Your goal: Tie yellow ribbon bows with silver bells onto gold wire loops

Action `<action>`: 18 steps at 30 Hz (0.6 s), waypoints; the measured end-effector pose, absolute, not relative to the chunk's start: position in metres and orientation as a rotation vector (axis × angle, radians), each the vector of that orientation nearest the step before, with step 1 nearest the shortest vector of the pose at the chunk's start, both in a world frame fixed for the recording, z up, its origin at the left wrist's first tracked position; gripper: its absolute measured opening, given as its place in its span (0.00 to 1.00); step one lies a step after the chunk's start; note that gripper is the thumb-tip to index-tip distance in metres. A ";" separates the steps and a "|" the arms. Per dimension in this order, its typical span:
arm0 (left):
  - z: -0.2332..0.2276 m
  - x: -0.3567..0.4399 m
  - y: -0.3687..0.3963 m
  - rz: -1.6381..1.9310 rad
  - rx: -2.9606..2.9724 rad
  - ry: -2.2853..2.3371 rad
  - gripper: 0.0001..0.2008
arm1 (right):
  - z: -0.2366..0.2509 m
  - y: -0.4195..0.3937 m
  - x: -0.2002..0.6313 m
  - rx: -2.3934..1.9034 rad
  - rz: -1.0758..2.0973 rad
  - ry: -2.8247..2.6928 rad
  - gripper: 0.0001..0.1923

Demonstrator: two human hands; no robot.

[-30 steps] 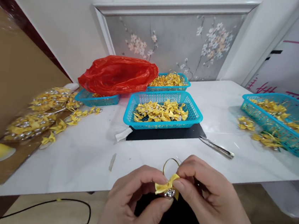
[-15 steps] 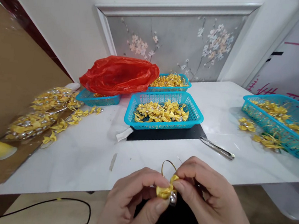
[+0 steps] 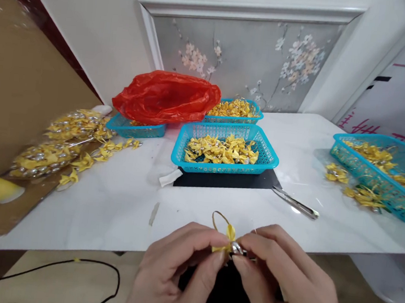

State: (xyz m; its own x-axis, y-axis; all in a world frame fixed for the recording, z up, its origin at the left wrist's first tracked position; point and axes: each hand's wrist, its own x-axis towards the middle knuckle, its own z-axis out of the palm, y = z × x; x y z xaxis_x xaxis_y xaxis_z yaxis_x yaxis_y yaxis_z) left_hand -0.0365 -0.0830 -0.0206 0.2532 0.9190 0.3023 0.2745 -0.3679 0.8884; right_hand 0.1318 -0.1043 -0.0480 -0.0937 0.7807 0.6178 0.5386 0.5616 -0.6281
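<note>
Between my two hands, at the table's front edge, is a small yellow ribbon bow [image 3: 230,233] with shiny silver beads [image 3: 237,248] and a thin gold cord loop standing up. My left hand [image 3: 179,269] pinches the bow's left side between thumb and forefinger. On the other side, the thumb and fingers of my right hand [image 3: 279,275] close on the silver beads. A fine thread or needle end shows above the right fingers, too thin to tell which. Fingers cover part of the bow.
Ahead stands a blue basket [image 3: 274,160] of yellow bows on a black sheet [image 3: 221,181], with metal thread snips [image 3: 295,202] to its right. A red plastic bag [image 3: 165,97] lies behind. Another blue basket [image 3: 375,189] stands right. Beaded bow clusters [image 3: 48,157] lie left on cardboard.
My right fingers have shifted from the bow's upper ribbon down to the silver beads. The bow has turned, so its beads face right and the cord loop leans left.
</note>
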 end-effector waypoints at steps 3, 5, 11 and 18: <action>-0.020 -0.039 -0.084 1.075 1.685 1.089 0.10 | -0.043 -0.104 0.133 -1.114 0.619 -1.710 0.06; -0.019 -0.041 -0.083 1.013 1.593 1.078 0.08 | -0.038 -0.104 0.132 -1.148 0.838 -1.631 0.08; -0.016 -0.040 -0.082 0.942 1.346 1.133 0.02 | -0.033 -0.104 0.128 -1.172 1.062 -1.488 0.13; -0.013 -0.037 -0.083 1.100 1.395 1.139 0.05 | -0.044 -0.106 0.123 -1.071 0.545 -1.620 0.07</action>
